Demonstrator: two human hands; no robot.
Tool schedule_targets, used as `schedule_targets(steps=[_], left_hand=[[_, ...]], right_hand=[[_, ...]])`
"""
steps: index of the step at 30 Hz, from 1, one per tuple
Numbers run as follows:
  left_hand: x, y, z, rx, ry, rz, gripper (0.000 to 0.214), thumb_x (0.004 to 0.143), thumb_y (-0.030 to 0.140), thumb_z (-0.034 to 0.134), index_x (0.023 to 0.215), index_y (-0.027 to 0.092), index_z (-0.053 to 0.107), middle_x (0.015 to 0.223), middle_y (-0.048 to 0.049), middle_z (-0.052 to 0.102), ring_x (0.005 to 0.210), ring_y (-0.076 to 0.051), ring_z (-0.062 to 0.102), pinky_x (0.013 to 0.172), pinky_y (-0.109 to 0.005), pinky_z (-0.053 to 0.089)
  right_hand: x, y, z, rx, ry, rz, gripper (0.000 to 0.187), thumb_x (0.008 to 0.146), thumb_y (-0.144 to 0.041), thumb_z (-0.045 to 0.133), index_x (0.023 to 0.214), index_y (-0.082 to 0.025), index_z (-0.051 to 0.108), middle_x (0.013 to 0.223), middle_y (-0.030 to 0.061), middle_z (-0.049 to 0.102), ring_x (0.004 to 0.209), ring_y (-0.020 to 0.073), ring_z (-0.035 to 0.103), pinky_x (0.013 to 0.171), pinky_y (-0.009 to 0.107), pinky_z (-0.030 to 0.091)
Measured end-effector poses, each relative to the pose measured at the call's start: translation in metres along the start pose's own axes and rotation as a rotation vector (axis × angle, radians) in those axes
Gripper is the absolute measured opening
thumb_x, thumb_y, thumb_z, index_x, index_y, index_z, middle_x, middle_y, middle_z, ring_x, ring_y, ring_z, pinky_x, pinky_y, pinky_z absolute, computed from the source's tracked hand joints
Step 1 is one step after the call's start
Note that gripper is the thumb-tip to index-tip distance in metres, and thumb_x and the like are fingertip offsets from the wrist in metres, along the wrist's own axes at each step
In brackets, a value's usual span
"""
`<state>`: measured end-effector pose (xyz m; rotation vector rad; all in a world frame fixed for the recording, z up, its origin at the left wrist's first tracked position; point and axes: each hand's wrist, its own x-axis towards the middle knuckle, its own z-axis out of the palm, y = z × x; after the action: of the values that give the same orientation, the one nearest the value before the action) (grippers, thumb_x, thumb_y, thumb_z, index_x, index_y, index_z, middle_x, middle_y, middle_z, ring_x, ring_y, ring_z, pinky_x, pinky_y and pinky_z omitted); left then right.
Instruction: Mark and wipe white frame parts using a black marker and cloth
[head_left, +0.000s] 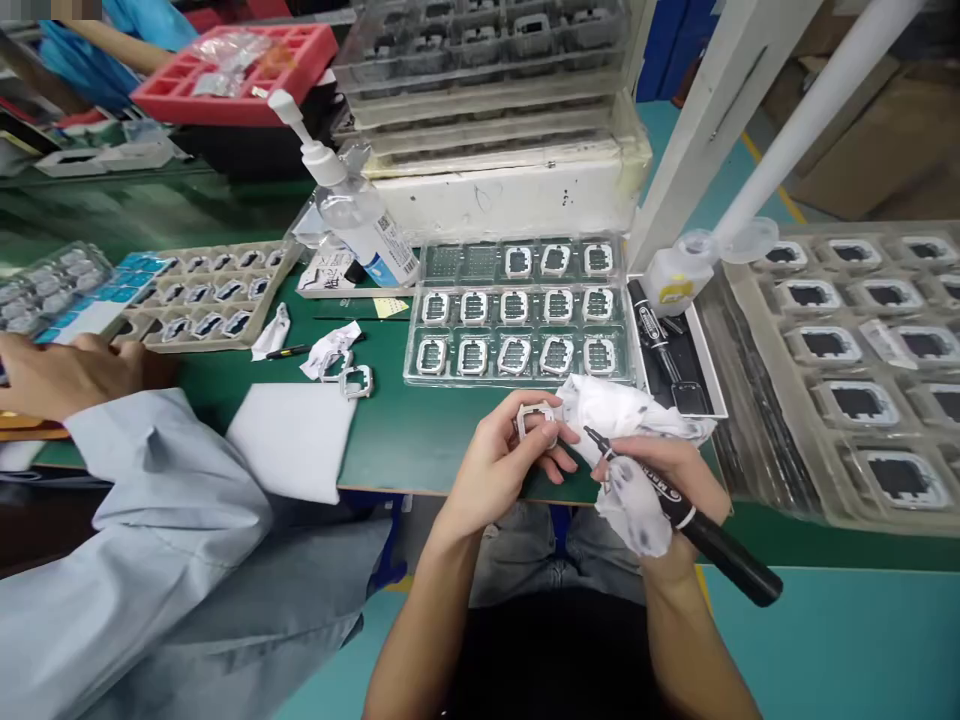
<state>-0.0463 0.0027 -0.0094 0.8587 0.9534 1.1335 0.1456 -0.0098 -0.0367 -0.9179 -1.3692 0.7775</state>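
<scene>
In my left hand (504, 462) is a small whitish watch-case frame (534, 416), pinched at its edge between thumb and fingers. My right hand (686, 468) grips a black marker pen (716, 545) and a crumpled white cloth (636, 508) together. The pen's uncapped tip points toward the frame, a short gap away. A larger smudged white cloth (607, 405) lies on the table just behind both hands. Beyond it stands a clear plastic tray (525, 380), with similar frames in most of its pockets and two bare pockets at the back left.
A white box (709, 385) with markers and a squeeze bottle (679, 272) stand right of the tray. Stacked trays (817, 480) fill the far right. A pump bottle (367, 225) is at back left. A co-worker's sleeve (172, 470) and a white foam sheet (292, 440) are left.
</scene>
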Motion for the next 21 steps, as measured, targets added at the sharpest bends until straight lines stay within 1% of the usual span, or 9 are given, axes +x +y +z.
schedule_targets(steps=[2,3,5,7,10,13,15,17,21], left_hand=[[-0.001,-0.001,0.001,-0.017,0.002,0.015,0.040,0.105,0.046,0.084,0.128,0.017,0.068,0.098,-0.0087,0.085,0.077,-0.018,0.082,0.071,-0.028,0.069],[-0.001,-0.001,0.001,-0.019,0.001,0.025,0.040,0.104,0.046,0.085,0.126,0.017,0.069,0.095,-0.0078,0.085,0.077,-0.018,0.082,0.074,-0.029,0.069],[-0.002,-0.001,0.001,-0.007,0.001,0.043,0.038,0.103,0.045,0.086,0.123,0.017,0.071,0.091,-0.0060,0.083,0.077,-0.018,0.081,0.077,-0.030,0.069],[-0.003,-0.001,0.000,0.030,0.017,0.041,0.034,0.105,0.044,0.085,0.122,0.017,0.073,0.090,-0.0052,0.083,0.079,-0.019,0.081,0.080,-0.030,0.068],[-0.004,-0.003,-0.001,0.083,0.048,0.020,0.030,0.108,0.043,0.080,0.125,0.018,0.076,0.097,-0.0060,0.083,0.084,-0.019,0.082,0.083,-0.028,0.066],[-0.005,-0.006,-0.003,0.117,0.063,0.036,0.030,0.109,0.043,0.078,0.126,0.018,0.078,0.104,-0.0080,0.085,0.091,-0.020,0.080,0.086,-0.028,0.063],[-0.005,-0.008,-0.003,0.170,0.082,0.057,0.030,0.110,0.042,0.076,0.127,0.018,0.080,0.105,-0.0082,0.084,0.094,-0.020,0.077,0.087,-0.028,0.060],[-0.005,-0.008,-0.004,0.234,0.099,0.065,0.027,0.111,0.039,0.074,0.127,0.018,0.081,0.103,-0.0071,0.083,0.092,-0.020,0.073,0.085,-0.026,0.056],[-0.006,-0.006,-0.003,0.305,0.101,0.077,0.022,0.111,0.030,0.069,0.123,0.018,0.084,0.102,-0.0053,0.082,0.090,-0.018,0.069,0.083,-0.025,0.052]], right_hand=[[0.002,-0.004,0.006,0.027,0.012,0.020,0.021,0.100,-0.025,0.081,0.120,-0.028,0.075,0.096,0.0019,0.083,0.076,0.0206,0.080,0.065,0.033,0.063],[0.003,-0.007,0.010,0.051,0.013,0.006,0.020,0.099,-0.024,0.082,0.116,-0.028,0.073,0.094,0.0014,0.082,0.077,0.0207,0.079,0.065,0.033,0.063],[0.008,-0.011,0.016,0.054,-0.003,-0.042,0.018,0.098,-0.022,0.082,0.110,-0.027,0.071,0.094,0.0022,0.081,0.085,0.0224,0.081,0.071,0.035,0.066],[0.011,-0.013,0.019,0.024,-0.021,-0.065,0.016,0.098,-0.018,0.081,0.109,-0.027,0.073,0.104,0.0059,0.084,0.099,0.0257,0.085,0.080,0.039,0.070],[0.010,-0.014,0.019,0.020,-0.051,-0.023,0.019,0.099,-0.016,0.081,0.113,-0.028,0.077,0.125,0.0107,0.088,0.117,0.0319,0.088,0.090,0.046,0.076],[0.005,-0.011,0.019,0.033,-0.085,0.027,0.022,0.098,-0.016,0.082,0.116,-0.029,0.078,0.141,0.0115,0.086,0.124,0.0357,0.087,0.101,0.056,0.077],[0.003,-0.010,0.020,0.046,-0.098,0.036,0.022,0.099,-0.016,0.081,0.116,-0.029,0.078,0.147,0.0107,0.083,0.125,0.0362,0.087,0.106,0.060,0.075],[0.004,-0.009,0.021,0.035,-0.107,0.038,0.022,0.099,-0.016,0.081,0.116,-0.029,0.079,0.146,0.0093,0.084,0.123,0.0350,0.087,0.107,0.058,0.075],[0.008,-0.008,0.022,-0.014,-0.114,0.015,0.022,0.097,-0.016,0.083,0.114,-0.030,0.081,0.143,0.0066,0.086,0.114,0.0314,0.090,0.103,0.050,0.076]])
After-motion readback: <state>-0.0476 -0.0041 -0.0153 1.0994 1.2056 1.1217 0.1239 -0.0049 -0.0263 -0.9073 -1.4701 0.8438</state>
